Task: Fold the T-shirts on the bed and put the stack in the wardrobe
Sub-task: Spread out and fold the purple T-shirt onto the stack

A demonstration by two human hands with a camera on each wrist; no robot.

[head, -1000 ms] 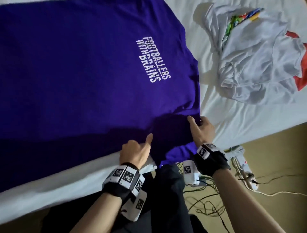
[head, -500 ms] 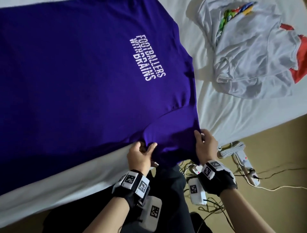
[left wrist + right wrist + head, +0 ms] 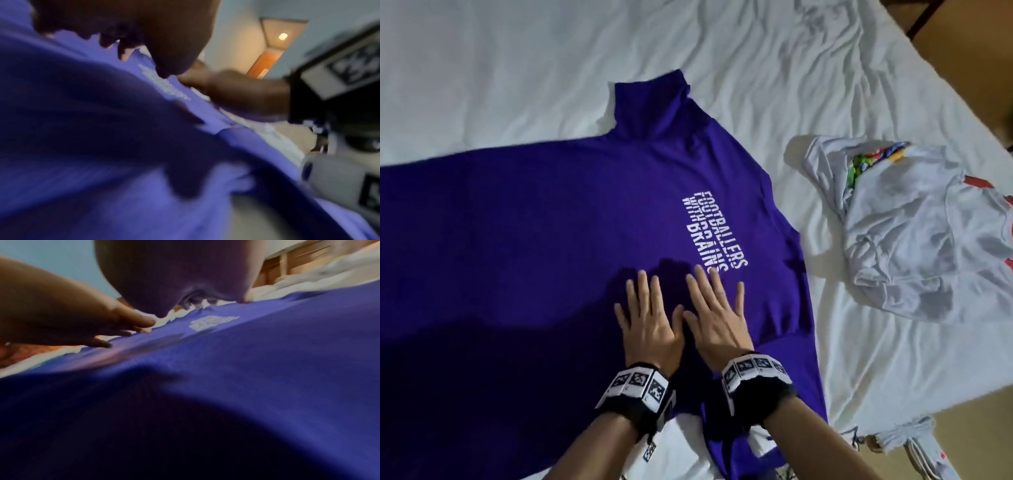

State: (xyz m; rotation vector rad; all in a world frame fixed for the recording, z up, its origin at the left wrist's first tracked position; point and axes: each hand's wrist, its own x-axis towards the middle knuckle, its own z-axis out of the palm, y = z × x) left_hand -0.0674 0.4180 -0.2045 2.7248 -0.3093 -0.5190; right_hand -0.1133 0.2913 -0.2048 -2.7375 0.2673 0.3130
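Note:
A purple T-shirt [image 3: 534, 240] with white lettering lies spread across the white bed [image 3: 517, 68], its far sleeve pointing away from me. The near sleeve is folded in over the body. My left hand [image 3: 645, 315] and right hand [image 3: 714, 308] lie flat side by side on the shirt, fingers straight and spread, just below the lettering. The wrist views show the purple T-shirt [image 3: 102, 146] [image 3: 246, 369] close under each palm, with the other hand resting on the cloth beside it. A crumpled white T-shirt [image 3: 921, 233] with red and coloured print lies to the right.
The bed's right edge [image 3: 893, 404] borders a tan floor [image 3: 983, 428], where a bundle of white cables [image 3: 907, 438] lies. Rumpled white sheet fills the far part of the bed. A doorway and lit ceiling [image 3: 273, 48] show in the left wrist view.
Both hands let go of the near sleeve at the bed's edge, which now lies folded over the shirt, and moved up to press flat on the body. The head view tilted up the bed.

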